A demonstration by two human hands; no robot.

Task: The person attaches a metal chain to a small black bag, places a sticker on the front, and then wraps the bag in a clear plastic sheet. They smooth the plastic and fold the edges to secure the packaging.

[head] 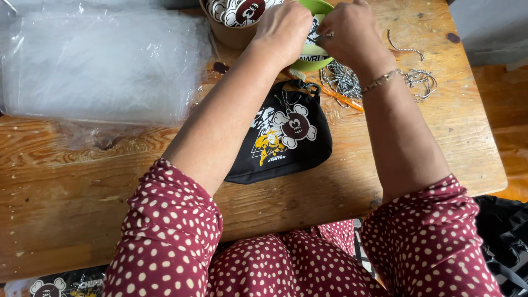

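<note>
While both hands met over the green bowl point(322, 11), the left hand point(283, 27) and right hand point(346, 33) pinched a thin printed tag point(313, 37) between them. It looked light, flexible, best held by its edges. Both forearms reached forward, wrists bent down; a black pouch point(283, 137) lay just nearer.

A worn, knotty wooden tabletop point(66, 181) fills most of the frame; orange-brown floor point(506, 99) shows at right, under soft, even light.
</note>
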